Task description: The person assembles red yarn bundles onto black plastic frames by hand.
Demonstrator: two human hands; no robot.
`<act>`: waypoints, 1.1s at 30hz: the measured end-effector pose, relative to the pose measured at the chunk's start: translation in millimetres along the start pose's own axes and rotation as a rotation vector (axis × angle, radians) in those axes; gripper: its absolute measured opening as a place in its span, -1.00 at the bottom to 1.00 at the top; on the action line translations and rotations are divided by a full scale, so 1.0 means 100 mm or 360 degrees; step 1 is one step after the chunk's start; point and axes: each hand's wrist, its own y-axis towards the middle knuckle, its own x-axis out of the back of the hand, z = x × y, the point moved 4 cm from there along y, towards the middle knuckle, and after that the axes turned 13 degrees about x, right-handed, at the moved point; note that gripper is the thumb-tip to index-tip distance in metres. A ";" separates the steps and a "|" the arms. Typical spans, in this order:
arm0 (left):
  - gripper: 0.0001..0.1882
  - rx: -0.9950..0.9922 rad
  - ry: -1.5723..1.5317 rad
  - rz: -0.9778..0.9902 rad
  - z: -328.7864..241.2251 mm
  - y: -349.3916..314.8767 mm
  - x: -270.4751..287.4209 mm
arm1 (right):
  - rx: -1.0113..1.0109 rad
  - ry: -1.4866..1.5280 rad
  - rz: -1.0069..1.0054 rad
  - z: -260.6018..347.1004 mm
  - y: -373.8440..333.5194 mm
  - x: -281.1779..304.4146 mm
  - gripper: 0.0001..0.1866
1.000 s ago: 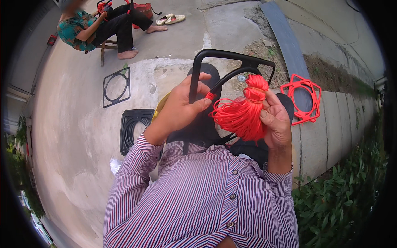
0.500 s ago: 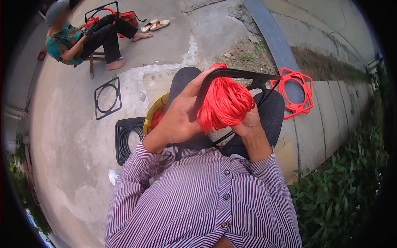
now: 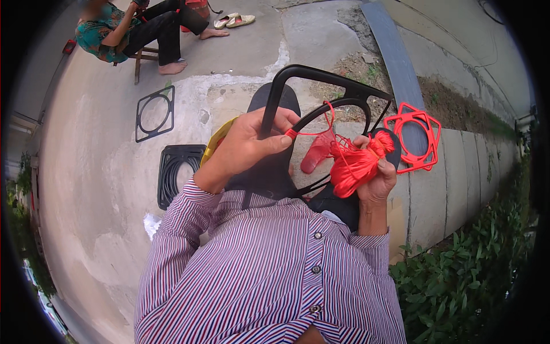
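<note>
My left hand (image 3: pixel 258 137) grips the left side of a black square frame with a round opening (image 3: pixel 338 83), its thumb and fingers closed where red cord is wound on the ring. In my right hand (image 3: pixel 378 180) is a bundle of red cord (image 3: pixel 358 169), tied round near its top, held to the right of the frame. A loose strand runs from the bundle to the ring by my left thumb. The frame stands tilted over my lap, its lower part partly hidden. Behind the strand, a translucent red object (image 3: pixel 316 156) shows between my knees; its kind is unclear.
Red frames (image 3: pixel 434 137) lie at the right by a grey plank (image 3: pixel 389 46). On the left are a stack of black frames (image 3: pixel 166 183) and a single black frame (image 3: pixel 139 117). A yellow container (image 3: pixel 216 140) sits by my left knee. Another person (image 3: pixel 103 37) sits far left.
My right hand has moved right with the cord bundle, out from behind the frame. The ring and a strand now show. My left hand still holds the frame.
</note>
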 end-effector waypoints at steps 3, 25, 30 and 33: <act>-0.78 0.0346 -0.0237 0.0049 0.01 -0.01 0.06 | 0.0225 0.0176 0.0205 0.49 -0.07 -0.67 -0.65; -0.60 -0.0433 0.0972 -0.0089 -0.22 0.00 -0.21 | -0.0179 -0.0736 0.0313 0.09 0.35 -1.12 -0.48; -0.50 -0.0467 0.0691 0.0035 -0.30 0.04 -0.30 | -0.0128 -0.0344 0.0322 -0.05 0.48 -0.98 -0.68; -0.48 -0.0441 0.0679 0.0072 -0.24 0.06 -0.24 | -0.0307 0.0325 -0.0092 -0.27 0.39 -0.50 -0.62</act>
